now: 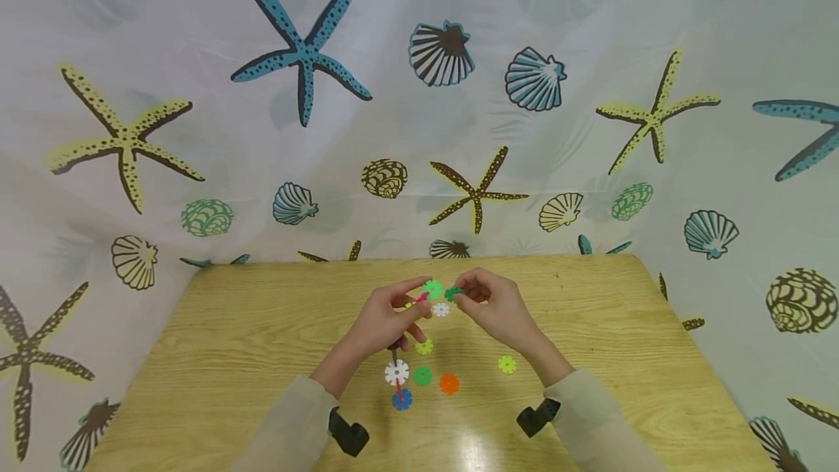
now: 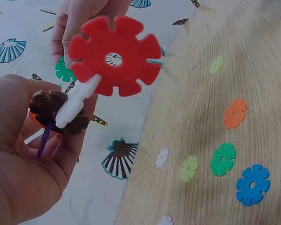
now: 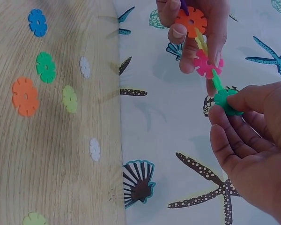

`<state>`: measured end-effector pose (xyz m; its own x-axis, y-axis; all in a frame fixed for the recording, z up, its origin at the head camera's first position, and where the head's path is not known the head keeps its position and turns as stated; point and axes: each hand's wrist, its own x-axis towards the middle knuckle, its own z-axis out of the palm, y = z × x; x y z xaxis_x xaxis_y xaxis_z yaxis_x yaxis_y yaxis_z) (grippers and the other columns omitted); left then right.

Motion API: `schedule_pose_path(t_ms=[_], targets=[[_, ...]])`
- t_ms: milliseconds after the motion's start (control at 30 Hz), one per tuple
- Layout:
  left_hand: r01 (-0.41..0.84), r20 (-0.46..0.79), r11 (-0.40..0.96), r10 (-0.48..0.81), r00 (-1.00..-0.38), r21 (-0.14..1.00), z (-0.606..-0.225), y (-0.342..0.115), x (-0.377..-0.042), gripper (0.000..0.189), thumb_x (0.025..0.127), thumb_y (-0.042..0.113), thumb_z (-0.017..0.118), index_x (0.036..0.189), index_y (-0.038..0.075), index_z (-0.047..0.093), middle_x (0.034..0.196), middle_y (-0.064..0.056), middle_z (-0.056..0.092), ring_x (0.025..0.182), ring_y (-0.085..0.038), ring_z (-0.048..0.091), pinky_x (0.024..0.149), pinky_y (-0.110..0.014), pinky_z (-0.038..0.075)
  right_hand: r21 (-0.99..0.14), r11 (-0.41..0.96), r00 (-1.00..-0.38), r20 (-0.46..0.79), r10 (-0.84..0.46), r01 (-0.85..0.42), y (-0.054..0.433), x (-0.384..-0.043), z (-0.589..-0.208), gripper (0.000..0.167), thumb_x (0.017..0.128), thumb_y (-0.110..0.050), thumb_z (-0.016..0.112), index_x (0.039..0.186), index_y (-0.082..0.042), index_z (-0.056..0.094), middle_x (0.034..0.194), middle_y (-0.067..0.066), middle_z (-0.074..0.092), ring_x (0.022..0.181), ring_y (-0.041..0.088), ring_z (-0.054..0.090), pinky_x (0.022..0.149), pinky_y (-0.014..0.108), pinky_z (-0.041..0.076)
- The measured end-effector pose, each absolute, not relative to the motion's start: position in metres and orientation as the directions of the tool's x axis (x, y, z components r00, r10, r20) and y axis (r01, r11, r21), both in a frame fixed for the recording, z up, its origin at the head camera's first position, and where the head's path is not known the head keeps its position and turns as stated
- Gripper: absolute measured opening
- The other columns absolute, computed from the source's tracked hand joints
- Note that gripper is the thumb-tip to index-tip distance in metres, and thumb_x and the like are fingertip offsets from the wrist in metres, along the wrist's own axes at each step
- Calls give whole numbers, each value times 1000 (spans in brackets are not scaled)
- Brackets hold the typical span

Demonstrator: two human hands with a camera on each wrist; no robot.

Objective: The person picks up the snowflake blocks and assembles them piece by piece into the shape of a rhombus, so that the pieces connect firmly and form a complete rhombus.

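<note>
My left hand (image 1: 387, 320) holds a chain of slotted plastic flower discs. In the left wrist view the chain's near end has a red disc (image 2: 136, 51), a white disc (image 2: 76, 104) and a brown disc (image 2: 46, 104). Further along, the right wrist view has an orange disc (image 3: 183, 21), a yellow disc (image 3: 201, 41), a pink disc (image 3: 205, 66) and a light green disc (image 3: 217, 81). My right hand (image 1: 497, 306) pinches a dark green disc (image 3: 227, 104) between thumb and fingers at the light green one's edge. Whether their slots are engaged I cannot tell.
Loose discs lie on the wooden table (image 1: 262, 355): a green disc (image 1: 422, 376), an orange disc (image 1: 448, 384), a blue disc (image 1: 403, 400), a white disc (image 1: 441, 309), a yellow-green disc (image 1: 507, 364) and others. Behind the table hangs a patterned cloth (image 1: 393, 122).
</note>
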<state>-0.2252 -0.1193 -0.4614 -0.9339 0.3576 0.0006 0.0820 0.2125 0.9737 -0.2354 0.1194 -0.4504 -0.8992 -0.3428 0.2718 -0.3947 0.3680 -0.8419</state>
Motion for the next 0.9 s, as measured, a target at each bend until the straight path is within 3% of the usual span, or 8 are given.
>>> schedule_pose_path(t_ms=[167,467,900], targets=[[88,4,214,362,-932,973,-462,-118,-226,54,106,20,65,158,16,50,108,-18,78,64,-27,76,50,-32,59,-837,368,-895,279,-348,-404,118,-235,-451,10,99,-8,73,109,-7,71,99,7,74,84,17,68,72,23,55],[65,-7,195,345,-939,979,-463,-113,-225,55,106,21,66,158,16,49,110,-21,77,62,-19,76,53,-32,61,-837,370,-896,279,-344,-403,116,-234,-451,11,98,-7,74,108,-7,72,97,7,74,84,17,67,72,23,55],[45,-8,170,302,-953,984,-464,-103,-223,58,107,24,65,160,16,44,108,-20,74,61,-20,75,58,-45,65,-805,384,-887,360,-289,-452,104,-232,-457,7,95,-5,75,102,-6,73,89,5,75,78,14,69,72,24,59]])
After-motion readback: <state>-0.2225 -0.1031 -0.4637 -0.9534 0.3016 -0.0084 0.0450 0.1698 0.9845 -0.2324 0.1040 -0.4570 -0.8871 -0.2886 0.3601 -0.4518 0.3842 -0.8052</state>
